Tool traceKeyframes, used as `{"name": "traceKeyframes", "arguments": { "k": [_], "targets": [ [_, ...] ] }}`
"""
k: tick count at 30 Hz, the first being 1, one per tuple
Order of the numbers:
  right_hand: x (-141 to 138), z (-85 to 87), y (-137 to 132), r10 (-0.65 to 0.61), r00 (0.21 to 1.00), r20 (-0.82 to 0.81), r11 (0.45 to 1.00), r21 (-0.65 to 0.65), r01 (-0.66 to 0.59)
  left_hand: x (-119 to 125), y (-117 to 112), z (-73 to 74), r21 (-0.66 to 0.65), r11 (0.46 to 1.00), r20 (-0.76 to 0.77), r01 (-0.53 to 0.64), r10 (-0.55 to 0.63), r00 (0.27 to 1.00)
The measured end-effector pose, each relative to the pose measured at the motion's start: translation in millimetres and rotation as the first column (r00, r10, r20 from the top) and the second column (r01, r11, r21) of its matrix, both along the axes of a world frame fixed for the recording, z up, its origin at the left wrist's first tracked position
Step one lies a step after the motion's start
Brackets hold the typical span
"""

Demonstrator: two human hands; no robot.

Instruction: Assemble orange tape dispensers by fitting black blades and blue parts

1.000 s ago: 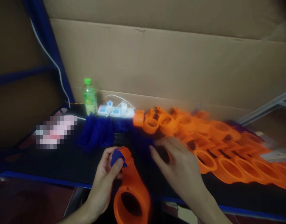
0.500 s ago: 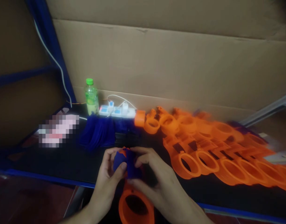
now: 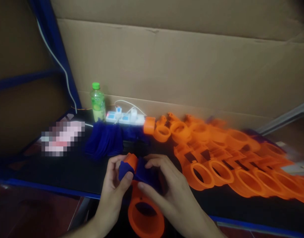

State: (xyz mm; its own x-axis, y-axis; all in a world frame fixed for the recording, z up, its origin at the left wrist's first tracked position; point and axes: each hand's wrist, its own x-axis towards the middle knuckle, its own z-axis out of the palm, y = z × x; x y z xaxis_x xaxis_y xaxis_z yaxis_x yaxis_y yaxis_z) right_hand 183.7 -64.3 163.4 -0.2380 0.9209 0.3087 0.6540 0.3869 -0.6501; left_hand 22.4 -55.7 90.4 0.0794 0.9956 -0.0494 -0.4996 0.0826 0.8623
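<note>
Orange ring-ended part (image 3: 147, 228), qty. 1, held at lower center over the near edge of the black table (image 3: 67, 175), ring end twd. the wearer, narrower head up btwn. the hands. Blue pieces at this head: 2, i.e. L blue piece (image 3: 126, 169) and R blue piece (image 3: 147, 173). On the table, R side: front row of similar orange parts (image 3: 212, 175), approx. 6 rings, last cut by the frame edge; rear row (image 3: 199, 128) too blurred to count. Behind: 1 bottle (image 3: 98, 105) w/ green cap, upright; 1 power strip (image 3: 126, 118) w/ 2 plugs; 1 blue stack (image 3: 104, 138), no. of pieces indistinct. L hand (image 3: 113, 191): thumb pressed on L blue piece, fingers curled behind, gap narrow. R hand (image 3: 175, 191): thumb & fingertips in a small C about R blue piece, which lies along the head's R side; whether joined to it, can't tell. Pose: both forearms enter from the bottom edge, angled inward; L wrist steep, thumb inward; R hand slants up-left, knuckles up, the 2 hands near each other, orange head btwn.
</note>
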Motion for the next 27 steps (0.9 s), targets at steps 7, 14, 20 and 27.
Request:
{"name": "traceKeyframes", "arguments": {
  "k": [7, 14, 20, 27],
  "targets": [
    [0, -0.9, 0, 0.002, 1.000, -0.010, 1.000, -0.031, -0.003, -1, -3, 3.4, 0.095, 0.995, -0.012, -0.041, 0.042, 0.999],
    [0, -2.0, -6, 0.029, 0.996, -0.083, 0.994, -0.105, -0.038, -4, -2, 8.4, 0.105, 0.992, -0.017, -0.063, 0.065, 0.998],
    [5, -3.1, -1, 0.031, 0.930, -0.365, 0.973, -0.203, -0.112, -7, -6, 12.6, 0.122, 0.992, 0.049, -0.031, 0.025, 0.999],
    [6, -10.3, 6, -0.083, 0.785, -0.614, 0.882, -0.412, -0.229, -4, -13, 19.0, 0.121, 0.992, 0.019, -0.046, 0.044, 0.999]
  ]
}}
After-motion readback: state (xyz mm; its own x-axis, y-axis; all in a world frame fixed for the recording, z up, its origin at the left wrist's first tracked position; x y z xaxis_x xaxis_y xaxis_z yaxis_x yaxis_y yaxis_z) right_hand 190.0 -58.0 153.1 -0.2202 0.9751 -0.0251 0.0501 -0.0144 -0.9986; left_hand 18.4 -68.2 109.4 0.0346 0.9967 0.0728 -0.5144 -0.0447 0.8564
